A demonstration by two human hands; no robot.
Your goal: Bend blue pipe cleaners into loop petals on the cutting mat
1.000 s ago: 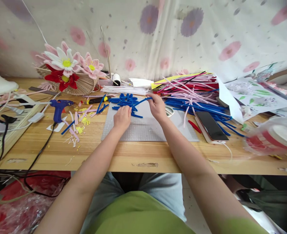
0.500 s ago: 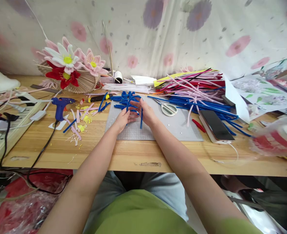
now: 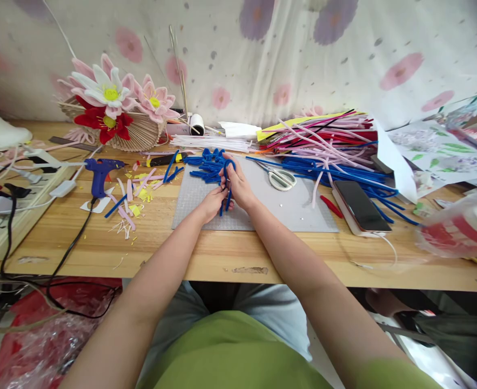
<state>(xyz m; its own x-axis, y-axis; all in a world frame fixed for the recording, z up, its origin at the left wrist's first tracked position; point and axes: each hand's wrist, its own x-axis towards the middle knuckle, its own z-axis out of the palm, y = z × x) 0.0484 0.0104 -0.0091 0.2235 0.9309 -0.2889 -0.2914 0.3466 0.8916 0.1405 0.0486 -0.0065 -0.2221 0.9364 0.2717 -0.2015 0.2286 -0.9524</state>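
Clock readings taken from the hands. Nearest: worktop front edge, a worn patch at about 5 o'clock. Then the gray mat, hands together above its left part.

Left hand: fingers closed in a pinch on the blue pipe cleaner, low down near its ends. Right hand: fingers curled, gripping the same piece higher up, at its bend; exact fingertip contact partly hidden. Pipe cleaner is between both hands, arched at the top, two tails hanging toward 6 o'clock.

Step looks like shaping that bend. To do it well: hold the top lightly so the fuzz isn't flattened, keep the tails side by side and even, pinch firmly at the crossing, turn with small finger moves. Squeezing hard at the arch would likely kink the wire inside.

Farther: scissors lying between 2 and 3 o'clock, phone at 3, glue gun and scraps near 9. Shaped blue pieces at 11, just beyond the hands. Blue bundle near 3. Farthest: mixed-color stems at 2, finished flowers between 10 and 11.
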